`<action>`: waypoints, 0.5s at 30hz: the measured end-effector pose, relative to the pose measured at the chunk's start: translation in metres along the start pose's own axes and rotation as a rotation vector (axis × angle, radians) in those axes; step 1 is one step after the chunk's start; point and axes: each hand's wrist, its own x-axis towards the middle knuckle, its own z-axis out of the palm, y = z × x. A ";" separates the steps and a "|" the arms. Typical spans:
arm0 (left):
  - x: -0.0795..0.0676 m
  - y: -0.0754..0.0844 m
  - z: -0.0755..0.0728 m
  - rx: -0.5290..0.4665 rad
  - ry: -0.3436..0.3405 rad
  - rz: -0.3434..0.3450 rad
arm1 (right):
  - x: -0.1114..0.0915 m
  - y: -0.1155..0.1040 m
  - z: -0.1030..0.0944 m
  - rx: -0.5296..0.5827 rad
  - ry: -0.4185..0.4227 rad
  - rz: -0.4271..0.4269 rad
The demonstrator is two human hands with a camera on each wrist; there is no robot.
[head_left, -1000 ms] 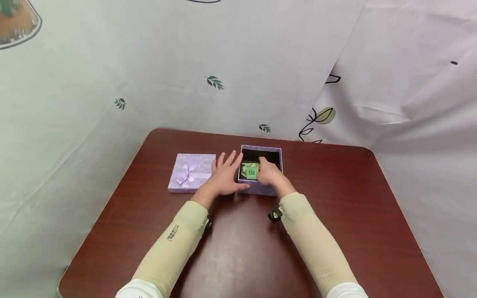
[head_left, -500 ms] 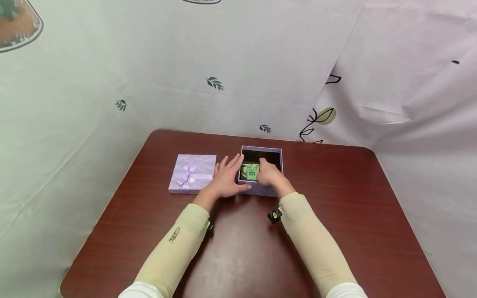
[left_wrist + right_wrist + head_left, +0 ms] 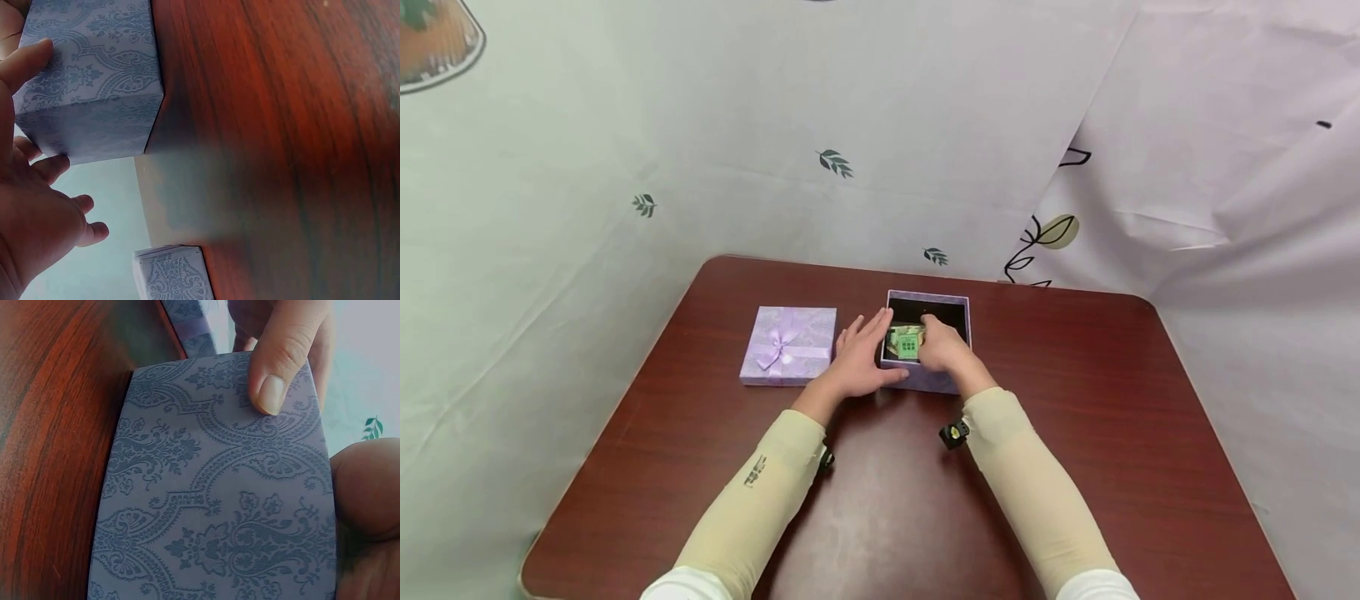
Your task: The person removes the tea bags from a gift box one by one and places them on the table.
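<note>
No legible txt in any view. Head view: green sq. label (image 3: 908,346) in the purple box (image 3: 928,382) has dark marks in rows, too small to read. Cream L sleeve (image 3: 741,510) has a dark printed mark (image 3: 756,472), blurred, illeg. Black device (image 3: 950,439) at R wrist shows a yellow-green spot (image 3: 956,432); can't tell if it's a sign. Box front (image 3: 206,487), wrist views: scroll & flower pattern only.

glossy wood-grain table (image 3: 1075,400); matt paper-covered box (image 3: 206,487); satiny ribbon bow (image 3: 780,347).
</note>
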 end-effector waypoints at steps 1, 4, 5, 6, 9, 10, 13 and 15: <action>0.000 0.000 0.000 0.000 0.002 0.001 | 0.000 0.000 0.000 0.003 0.006 0.001; 0.001 -0.001 0.000 -0.005 -0.002 -0.001 | -0.001 -0.001 -0.001 0.003 0.030 -0.003; 0.001 -0.001 0.000 -0.009 -0.004 -0.002 | -0.001 -0.002 -0.002 0.006 0.040 -0.005; 0.001 -0.001 0.000 -0.010 -0.007 -0.004 | -0.001 -0.002 -0.002 0.010 0.050 -0.009; 0.001 -0.001 0.000 -0.016 -0.013 -0.009 | -0.002 -0.003 -0.003 0.011 0.085 -0.023; 0.000 -0.001 0.000 -0.013 -0.015 -0.011 | -0.002 -0.003 -0.003 0.015 0.093 -0.026; 0.000 0.000 -0.001 -0.017 -0.015 -0.015 | 0.000 -0.001 -0.002 0.013 0.117 -0.031; -0.001 0.000 0.000 -0.019 -0.014 -0.015 | 0.000 -0.001 -0.001 0.017 0.125 -0.029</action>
